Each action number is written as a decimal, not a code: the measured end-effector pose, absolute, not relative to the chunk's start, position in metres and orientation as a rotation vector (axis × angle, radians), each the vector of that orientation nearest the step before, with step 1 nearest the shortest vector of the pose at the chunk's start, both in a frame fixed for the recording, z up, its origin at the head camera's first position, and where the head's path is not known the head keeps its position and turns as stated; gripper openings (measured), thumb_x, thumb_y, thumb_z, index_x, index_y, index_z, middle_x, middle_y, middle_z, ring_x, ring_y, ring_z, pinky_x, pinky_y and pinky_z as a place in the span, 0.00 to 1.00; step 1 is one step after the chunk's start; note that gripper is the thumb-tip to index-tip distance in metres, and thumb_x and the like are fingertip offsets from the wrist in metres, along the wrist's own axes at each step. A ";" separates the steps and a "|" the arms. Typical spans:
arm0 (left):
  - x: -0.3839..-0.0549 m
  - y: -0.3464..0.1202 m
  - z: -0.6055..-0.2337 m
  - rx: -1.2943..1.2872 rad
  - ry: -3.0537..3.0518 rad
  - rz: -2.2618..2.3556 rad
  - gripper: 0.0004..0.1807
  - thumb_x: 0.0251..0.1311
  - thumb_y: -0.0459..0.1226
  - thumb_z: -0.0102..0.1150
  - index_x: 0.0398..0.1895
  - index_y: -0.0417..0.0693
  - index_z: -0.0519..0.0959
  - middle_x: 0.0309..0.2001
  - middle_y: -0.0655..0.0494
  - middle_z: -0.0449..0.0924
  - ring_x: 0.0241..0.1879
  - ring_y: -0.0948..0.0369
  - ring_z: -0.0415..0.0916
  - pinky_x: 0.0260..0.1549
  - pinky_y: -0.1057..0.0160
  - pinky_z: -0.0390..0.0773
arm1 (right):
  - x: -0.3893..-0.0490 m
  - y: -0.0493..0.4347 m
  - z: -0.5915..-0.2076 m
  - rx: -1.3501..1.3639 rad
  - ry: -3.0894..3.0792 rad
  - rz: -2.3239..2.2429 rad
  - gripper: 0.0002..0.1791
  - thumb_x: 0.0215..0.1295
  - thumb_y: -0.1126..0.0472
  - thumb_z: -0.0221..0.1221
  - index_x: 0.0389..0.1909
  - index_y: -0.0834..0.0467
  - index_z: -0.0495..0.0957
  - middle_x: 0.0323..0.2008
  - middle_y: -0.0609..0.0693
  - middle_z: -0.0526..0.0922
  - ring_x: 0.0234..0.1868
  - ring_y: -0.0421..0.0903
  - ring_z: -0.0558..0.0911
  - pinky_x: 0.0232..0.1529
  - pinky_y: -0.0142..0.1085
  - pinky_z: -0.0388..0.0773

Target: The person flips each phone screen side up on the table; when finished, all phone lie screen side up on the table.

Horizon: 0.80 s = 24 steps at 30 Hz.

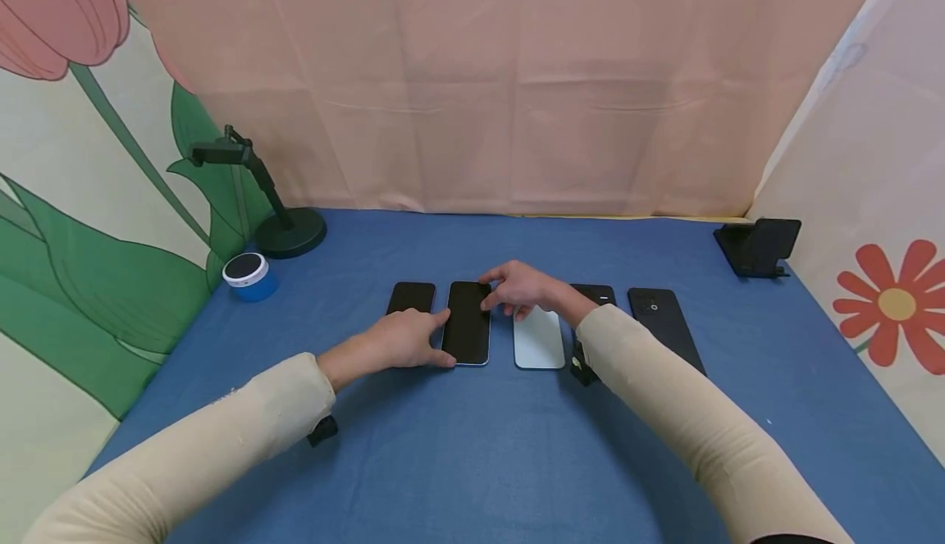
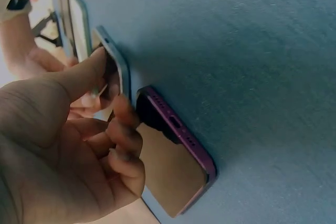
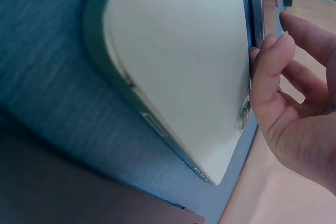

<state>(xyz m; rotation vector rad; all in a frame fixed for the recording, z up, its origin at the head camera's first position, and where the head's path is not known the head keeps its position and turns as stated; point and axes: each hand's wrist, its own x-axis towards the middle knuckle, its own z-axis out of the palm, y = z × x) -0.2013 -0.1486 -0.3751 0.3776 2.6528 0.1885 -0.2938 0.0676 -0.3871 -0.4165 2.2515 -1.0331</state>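
Note:
In the head view a dark-screened smartphone point(image 1: 467, 322) with a pale edge lies face up on the blue cloth between my hands. My left hand point(image 1: 402, 339) holds its lower left corner, thumb at the near end and a finger along the side. At the far right corner my right hand point(image 1: 517, 288) grips it with thumb and index finger. Left of it lies a purple-framed phone point(image 2: 173, 166), partly hidden by my left hand in the head view. A white-backed phone point(image 3: 178, 61) lies face down just under my right hand.
A dark phone point(image 1: 601, 294) shows partly behind my right wrist, with a black phone point(image 1: 664, 322) to its right. A black stand point(image 1: 291, 232) and a blue-and-white round container point(image 1: 251, 277) stand at the back left. Another black stand point(image 1: 760, 249) is at the back right.

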 end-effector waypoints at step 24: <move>-0.194 -0.146 -0.381 0.501 2.775 0.003 0.47 0.56 0.63 0.65 0.76 0.55 0.64 0.13 0.53 0.72 0.17 0.57 0.70 0.15 0.61 0.67 | -0.303 0.070 -0.388 -0.516 2.259 -0.968 0.30 0.68 0.55 0.63 0.70 0.51 0.70 0.36 0.54 0.80 0.23 0.44 0.77 0.24 0.37 0.79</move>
